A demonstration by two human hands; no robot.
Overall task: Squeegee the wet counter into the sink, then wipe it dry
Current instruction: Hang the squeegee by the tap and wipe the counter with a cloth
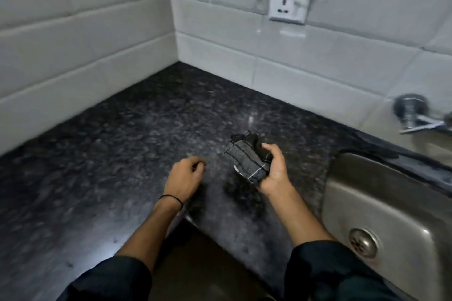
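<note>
The dark speckled granite counter (127, 129) fills the corner between two tiled walls. My right hand (275, 170) holds a bunched dark cloth (247, 159) with thin white lines, a little above the counter, just left of the steel sink (381, 203). My left hand (187, 173) hovers over the counter to the left of the cloth, fingers curled in with nothing in them. No squeegee is in view. The picture is blurred by motion.
A steel tap (413, 115) juts from the wall above the sink at the right edge. A white wall socket (288, 5) sits on the back tiles. The sink drain (363, 242) shows at lower right. The counter's front edge runs between my forearms.
</note>
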